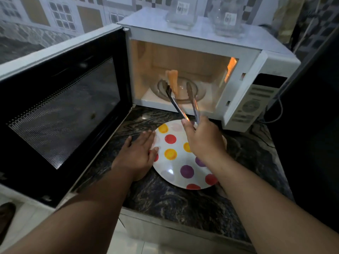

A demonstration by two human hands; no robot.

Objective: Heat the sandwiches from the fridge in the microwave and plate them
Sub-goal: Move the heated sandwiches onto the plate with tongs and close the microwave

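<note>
The microwave [183, 57] stands on the dark marbled table [183, 202], its door [62, 114] swung wide to the left and the cavity lit. Two glass jars [225, 17] sit on top of it. Just in front of it lies a dotted plate [176, 162]. The left hand [139, 151] rests flat — fingers straight — on the plate's left rim. The right hand [201, 138] grips tongs [183, 99] reaching into the microwave; the sandwich [173, 83] stands upright on the glass tray — tongs spread around it.
</note>
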